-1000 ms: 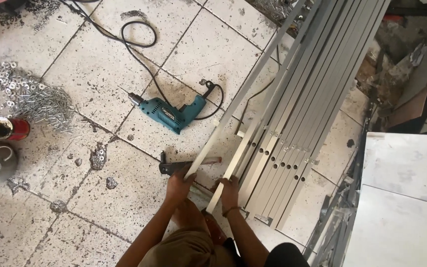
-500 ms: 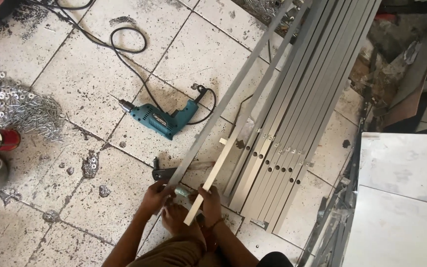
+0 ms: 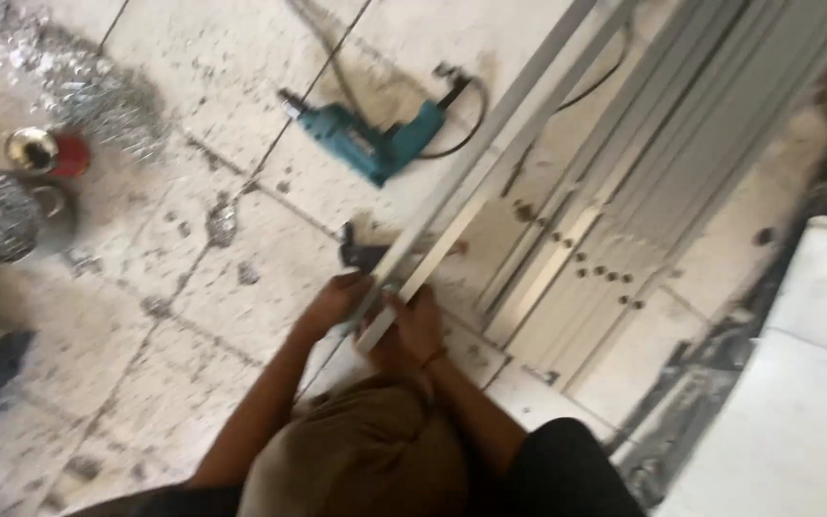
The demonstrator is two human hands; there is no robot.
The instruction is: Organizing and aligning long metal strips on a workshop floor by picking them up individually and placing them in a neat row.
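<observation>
Both hands, left hand (image 3: 335, 302) and right hand (image 3: 413, 325), are clenching the near end of a long pale metal strip (image 3: 471, 196) running toward the upper right, past the teal drill (image 3: 370, 142), and keeping both wrists steady should be helping hold it straight.

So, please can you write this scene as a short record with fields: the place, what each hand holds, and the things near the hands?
Place: tiled floor, dusty, with debris
Left hand: grips the near end of a long pale metal strip
Right hand: closed on the same strip, beside the left hand
Beside the hands: dark hand tool on the floor, kind unclear
Further off: teal power drill with black cord
Right side: stack of pale metal profiles with holes
Left side: pile of small metal parts, red-and-silver container
Image: blurred
</observation>
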